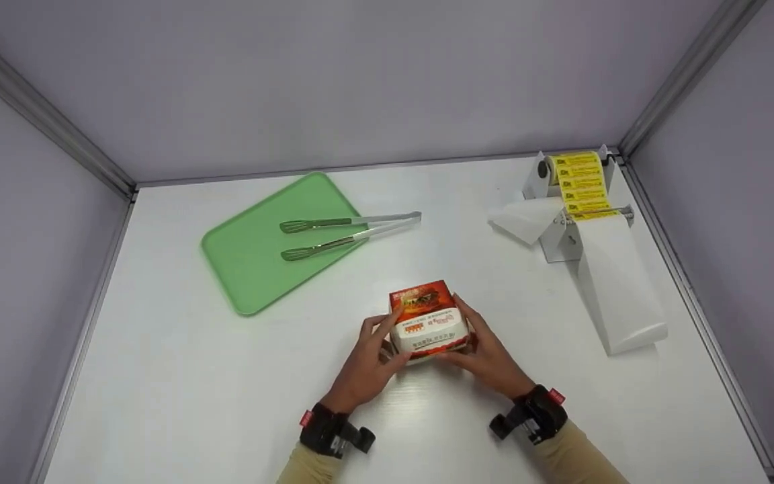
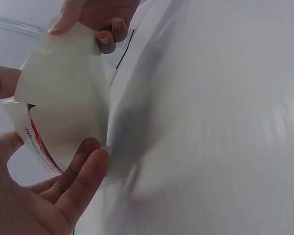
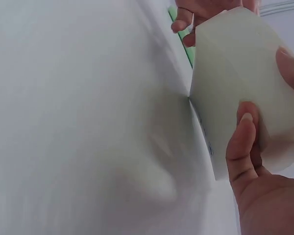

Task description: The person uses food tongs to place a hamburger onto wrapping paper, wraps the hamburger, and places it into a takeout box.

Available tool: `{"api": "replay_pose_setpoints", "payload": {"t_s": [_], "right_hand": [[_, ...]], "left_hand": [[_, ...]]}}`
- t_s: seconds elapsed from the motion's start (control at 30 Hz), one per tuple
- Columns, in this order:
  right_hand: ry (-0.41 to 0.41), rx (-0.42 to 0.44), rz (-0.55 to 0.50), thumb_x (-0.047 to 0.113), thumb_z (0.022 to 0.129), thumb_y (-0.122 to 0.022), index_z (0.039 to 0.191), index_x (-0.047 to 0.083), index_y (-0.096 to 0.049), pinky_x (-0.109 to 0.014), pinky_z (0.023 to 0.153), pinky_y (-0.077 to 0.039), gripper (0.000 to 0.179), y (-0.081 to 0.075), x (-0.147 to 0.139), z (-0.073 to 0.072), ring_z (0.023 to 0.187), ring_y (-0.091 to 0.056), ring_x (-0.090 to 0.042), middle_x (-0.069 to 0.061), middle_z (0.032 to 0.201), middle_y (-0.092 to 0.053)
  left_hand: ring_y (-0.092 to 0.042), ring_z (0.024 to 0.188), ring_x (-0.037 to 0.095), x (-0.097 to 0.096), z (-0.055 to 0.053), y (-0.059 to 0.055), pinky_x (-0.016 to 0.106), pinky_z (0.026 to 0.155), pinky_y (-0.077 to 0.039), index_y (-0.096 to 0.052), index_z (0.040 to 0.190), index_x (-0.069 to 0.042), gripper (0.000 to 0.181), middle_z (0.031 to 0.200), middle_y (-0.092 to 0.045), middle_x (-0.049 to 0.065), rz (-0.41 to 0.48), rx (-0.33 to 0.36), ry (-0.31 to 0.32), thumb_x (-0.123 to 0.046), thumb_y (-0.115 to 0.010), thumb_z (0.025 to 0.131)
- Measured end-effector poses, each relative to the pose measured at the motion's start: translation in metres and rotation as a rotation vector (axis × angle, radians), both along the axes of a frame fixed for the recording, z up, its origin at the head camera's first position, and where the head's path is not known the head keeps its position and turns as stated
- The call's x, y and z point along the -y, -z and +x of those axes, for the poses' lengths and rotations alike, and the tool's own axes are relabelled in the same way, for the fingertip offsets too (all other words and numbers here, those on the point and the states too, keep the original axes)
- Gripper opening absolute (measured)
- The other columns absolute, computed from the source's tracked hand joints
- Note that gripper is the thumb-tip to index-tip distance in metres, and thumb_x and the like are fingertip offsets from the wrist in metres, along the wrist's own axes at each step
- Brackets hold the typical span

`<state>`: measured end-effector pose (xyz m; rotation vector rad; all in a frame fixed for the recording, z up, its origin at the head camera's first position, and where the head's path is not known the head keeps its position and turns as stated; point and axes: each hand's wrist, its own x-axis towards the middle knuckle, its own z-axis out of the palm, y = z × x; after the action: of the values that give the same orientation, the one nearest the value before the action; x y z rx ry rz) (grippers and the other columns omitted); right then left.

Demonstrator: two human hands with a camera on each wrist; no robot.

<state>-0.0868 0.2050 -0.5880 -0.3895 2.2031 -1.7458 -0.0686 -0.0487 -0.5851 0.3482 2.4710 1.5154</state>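
A red and white burger box (image 1: 429, 331) with printed lettering and a burger picture is held between both hands at the front middle of the table, tilted in the head view. My left hand (image 1: 362, 368) grips its left side, thumb at the near edge and fingers along the side. On the opposite side my right hand (image 1: 494, 359) holds it the same way. Both wrist views show the plain pale underside of the box (image 2: 68, 93) raised off the white surface. Fingers of the left hand (image 3: 206, 12) curl at its far side in the right wrist view.
A green tray (image 1: 252, 282) lies at the back left, with metal tongs (image 1: 380, 230) resting across it and over its right edge. At the back right stands a label dispenser (image 1: 558, 243) with a roll of yellow stickers (image 1: 582, 178) and a long white backing strip (image 1: 619, 282). Walls enclose the table.
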Motion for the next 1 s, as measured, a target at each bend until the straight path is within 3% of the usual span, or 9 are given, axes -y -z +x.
{"api": "replay_pose_setpoints", "payload": {"t_s": [0.13, 0.23, 0.37, 0.47, 0.6, 0.7, 0.83, 1.0], "right_hand": [[0.034, 0.061, -0.06, 0.021, 0.086, -0.08, 0.164, 0.02, -0.011, -0.02, 0.089, -0.055, 0.104, -0.002, 0.004, -0.002, 0.117, -0.061, -0.014, -0.016, 0.164, -0.027], [0.063, 0.111, -0.117, 0.02, 0.087, -0.08, 0.164, 0.02, -0.012, -0.02, 0.088, -0.056, 0.103, -0.003, 0.006, -0.004, 0.113, -0.065, -0.014, -0.019, 0.16, -0.033], [0.084, 0.17, -0.176, 0.018, 0.087, -0.08, 0.164, 0.02, -0.01, -0.023, 0.088, -0.058, 0.104, -0.006, 0.01, -0.007, 0.113, -0.066, -0.016, -0.02, 0.159, -0.035], [0.102, 0.199, -0.196, 0.017, 0.087, -0.08, 0.165, 0.02, -0.01, -0.025, 0.088, -0.059, 0.105, -0.008, 0.013, -0.008, 0.113, -0.065, -0.018, -0.015, 0.163, -0.029], [0.133, 0.211, -0.216, 0.015, 0.088, -0.08, 0.164, 0.019, -0.01, -0.029, 0.085, -0.06, 0.104, -0.009, 0.018, -0.008, 0.107, -0.066, -0.022, -0.009, 0.166, -0.022], [0.159, 0.21, -0.212, 0.017, 0.088, -0.08, 0.164, 0.022, -0.013, -0.03, 0.083, -0.06, 0.101, -0.01, 0.021, -0.007, 0.1, -0.067, -0.023, -0.008, 0.163, -0.029], [0.189, 0.205, -0.182, 0.024, 0.088, -0.08, 0.163, 0.026, -0.016, -0.032, 0.081, -0.061, 0.099, -0.01, 0.026, -0.007, 0.095, -0.068, -0.024, -0.007, 0.157, -0.038], [0.217, 0.226, -0.196, 0.03, 0.093, -0.073, 0.163, 0.03, -0.011, -0.036, 0.081, -0.062, 0.093, -0.009, 0.033, -0.008, 0.101, -0.07, -0.025, -0.008, 0.159, -0.035]], "left_hand": [[-0.06, 0.102, 0.016, 0.003, -0.005, -0.005, 0.024, 0.081, -0.054, -0.029, 0.16, -0.033, 0.073, 0.146, -0.035, 0.01, 0.023, 0.02, 0.005, -0.035, -0.067, 0.098], [-0.062, 0.105, 0.018, 0.007, -0.011, -0.012, 0.025, 0.081, -0.055, -0.034, 0.159, -0.028, 0.074, 0.155, -0.031, 0.011, 0.027, 0.041, 0.015, -0.04, -0.07, 0.095], [-0.065, 0.105, 0.018, 0.012, -0.021, -0.019, 0.027, 0.085, -0.057, -0.038, 0.157, -0.023, 0.08, 0.168, -0.022, 0.003, 0.012, 0.072, 0.04, -0.048, -0.073, 0.091], [-0.064, 0.114, 0.02, 0.016, -0.027, -0.025, 0.034, 0.095, -0.055, -0.037, 0.158, -0.022, 0.084, 0.169, -0.022, -0.003, -0.029, 0.076, 0.064, -0.052, -0.074, 0.088], [-0.046, 0.143, 0.027, 0.019, -0.035, -0.034, 0.05, 0.114, -0.042, -0.036, 0.158, -0.022, 0.089, 0.168, -0.028, -0.001, -0.14, 0.029, 0.105, -0.058, -0.073, 0.086], [-0.034, 0.151, 0.029, 0.018, -0.042, -0.039, 0.054, 0.119, -0.036, -0.037, 0.158, -0.023, 0.088, 0.166, -0.032, 0.005, -0.212, -0.008, 0.14, -0.057, -0.075, 0.085], [-0.044, 0.142, 0.03, 0.015, -0.05, -0.044, 0.054, 0.114, -0.041, -0.037, 0.158, -0.03, 0.086, 0.158, -0.04, 0.01, -0.29, -0.055, 0.185, -0.046, -0.08, 0.085], [-0.049, 0.139, 0.032, 0.011, -0.056, -0.046, 0.049, 0.109, -0.047, -0.04, 0.156, -0.033, 0.077, 0.156, -0.044, 0.008, -0.327, -0.154, 0.233, -0.043, -0.076, 0.089]]}}
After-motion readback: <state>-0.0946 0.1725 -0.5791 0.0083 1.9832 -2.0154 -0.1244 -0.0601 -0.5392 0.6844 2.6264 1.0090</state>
